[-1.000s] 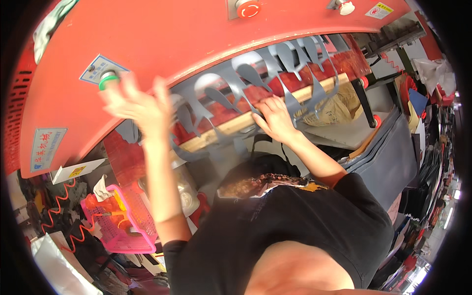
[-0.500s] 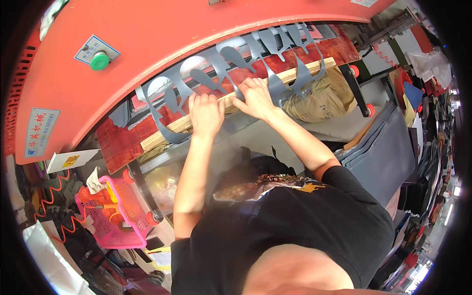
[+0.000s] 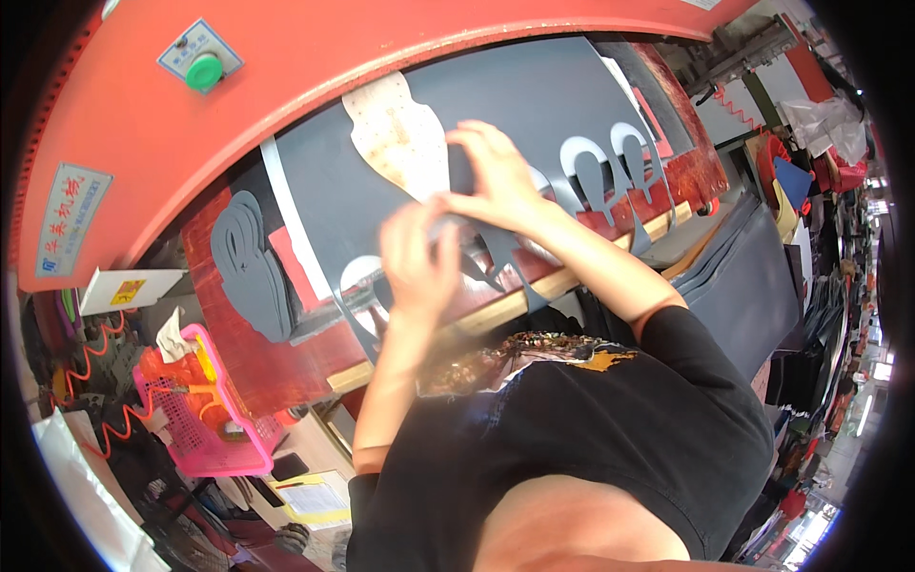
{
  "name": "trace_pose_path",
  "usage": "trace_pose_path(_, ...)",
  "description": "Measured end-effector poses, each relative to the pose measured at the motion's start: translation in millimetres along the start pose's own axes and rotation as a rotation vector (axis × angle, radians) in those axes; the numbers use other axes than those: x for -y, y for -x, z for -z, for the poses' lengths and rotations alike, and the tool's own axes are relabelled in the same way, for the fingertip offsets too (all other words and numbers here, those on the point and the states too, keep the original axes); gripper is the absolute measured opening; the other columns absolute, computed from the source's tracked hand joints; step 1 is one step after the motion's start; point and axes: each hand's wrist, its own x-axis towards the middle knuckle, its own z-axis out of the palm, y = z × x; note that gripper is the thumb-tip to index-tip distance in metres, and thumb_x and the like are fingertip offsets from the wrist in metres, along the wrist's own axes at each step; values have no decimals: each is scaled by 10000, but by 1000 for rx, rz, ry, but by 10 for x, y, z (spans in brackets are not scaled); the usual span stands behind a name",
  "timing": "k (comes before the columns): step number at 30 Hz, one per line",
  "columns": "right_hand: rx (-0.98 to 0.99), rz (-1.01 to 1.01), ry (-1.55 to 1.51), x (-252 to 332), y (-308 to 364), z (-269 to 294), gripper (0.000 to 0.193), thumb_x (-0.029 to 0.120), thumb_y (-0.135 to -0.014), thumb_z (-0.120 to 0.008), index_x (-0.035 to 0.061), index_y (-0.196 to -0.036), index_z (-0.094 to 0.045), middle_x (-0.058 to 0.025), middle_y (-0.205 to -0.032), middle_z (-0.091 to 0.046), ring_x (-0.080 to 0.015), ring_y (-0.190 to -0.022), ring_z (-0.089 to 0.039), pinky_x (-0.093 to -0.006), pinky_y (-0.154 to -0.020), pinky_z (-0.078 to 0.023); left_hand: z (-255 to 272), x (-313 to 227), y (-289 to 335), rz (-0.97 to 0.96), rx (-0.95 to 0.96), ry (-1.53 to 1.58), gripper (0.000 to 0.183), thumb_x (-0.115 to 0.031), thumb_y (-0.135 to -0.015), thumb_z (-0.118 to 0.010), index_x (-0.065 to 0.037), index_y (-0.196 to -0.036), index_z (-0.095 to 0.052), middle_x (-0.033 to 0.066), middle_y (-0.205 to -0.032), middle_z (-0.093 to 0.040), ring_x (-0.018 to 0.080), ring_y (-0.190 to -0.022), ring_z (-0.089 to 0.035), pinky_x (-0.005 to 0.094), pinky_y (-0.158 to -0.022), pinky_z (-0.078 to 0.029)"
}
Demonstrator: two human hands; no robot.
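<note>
A pale, vase-shaped cutting die [image 3: 398, 133] lies on a dark grey sheet [image 3: 519, 91], on the red cutting board [image 3: 315, 372] pulled out from the machine. My right hand [image 3: 496, 181] hovers at the die's right edge, thumb and fingers spread. Nearer to me, my left hand [image 3: 417, 267] is raised below the die's narrow end, fingers apart and slightly blurred. Neither hand visibly holds anything. Along the near side of the sheet runs a punched-out edge with curved holes [image 3: 589, 153], drooping over a wooden strip [image 3: 558, 281]. My hands hide part of it.
The red press [image 3: 315, 57] with a green button [image 3: 203, 71] rises beyond the board. Cut grey pieces [image 3: 250, 267] are stacked on the board's left. A pink basket [image 3: 262, 448] stands at left, and large dark sheets [image 3: 743, 286] are piled at right.
The board has slid out toward me, bringing the grey sheet and pale die into view. Both hands have left the wooden strip; the right has moved up to the die.
</note>
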Motion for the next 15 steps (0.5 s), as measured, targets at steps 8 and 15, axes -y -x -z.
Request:
trace_pose_path(8,154,-137,-25,454,439,-257,957,321,-495,-828,176,-1378,-488,-308,-1394,-298,-480,-1320,-280,-518,-1096,-279,70,-82,602,240,179,-45,909,-377,-911,-606,128,-1469,-95,359,-1479,-251,476,-1383,-271,508,-1155,-189)
trace_pose_path(15,105,-173,-441,420,863,29,895,250,-529,-817,102,-1356,-508,-180,-1369,-415,-336,-1301,-387,-431,-1084,-344,121,-452,1041,148,301,-325,971,-432,-843,-674,110,-1460,-157,300,-1450,-359,416,-1378,-325,557,-1153,-149)
